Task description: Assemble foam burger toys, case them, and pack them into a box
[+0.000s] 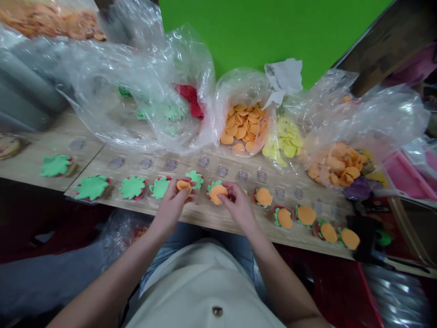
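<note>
We see a wooden desk (pixel 205 218) before a green backdrop (pixel 273 36). Our left hand (pixel 170 205) pinches an orange disc (pixel 183 186) between thumb and fingers, just beside a scalloped green piece (pixel 195 179). Our right hand (pixel 237 205), fingers curled, grips a second orange disc (pixel 217 194) lying on another green piece (pixel 212 186). Orange-on-green stacks (pixel 263 197) line the desk rightward; a clear bag (pixel 244 127) of orange discs stands behind.
</note>
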A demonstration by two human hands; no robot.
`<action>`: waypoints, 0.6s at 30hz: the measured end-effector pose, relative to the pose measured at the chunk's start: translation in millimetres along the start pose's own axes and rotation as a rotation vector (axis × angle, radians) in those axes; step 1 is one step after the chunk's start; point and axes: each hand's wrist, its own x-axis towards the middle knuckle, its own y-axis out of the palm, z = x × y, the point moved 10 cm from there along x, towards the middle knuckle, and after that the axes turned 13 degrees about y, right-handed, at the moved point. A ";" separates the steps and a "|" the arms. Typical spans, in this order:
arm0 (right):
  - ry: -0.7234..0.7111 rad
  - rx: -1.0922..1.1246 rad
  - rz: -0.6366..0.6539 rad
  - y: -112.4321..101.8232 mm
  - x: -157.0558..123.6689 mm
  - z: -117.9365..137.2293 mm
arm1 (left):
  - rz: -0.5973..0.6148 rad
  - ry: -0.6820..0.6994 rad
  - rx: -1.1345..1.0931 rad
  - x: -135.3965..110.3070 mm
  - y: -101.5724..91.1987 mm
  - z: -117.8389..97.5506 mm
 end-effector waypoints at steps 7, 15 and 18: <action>-0.241 -0.462 -0.125 11.2 14.3 21.5 | 0.532 0.151 0.550 -21.0 24.5 13.7; -0.317 -0.713 -0.274 -2.7 -30.8 23.7 | 0.660 0.178 0.766 -27.8 44.3 35.4; -0.308 -0.589 -0.292 -6.9 -38.3 27.3 | 0.512 -0.055 0.279 -23.0 35.3 30.0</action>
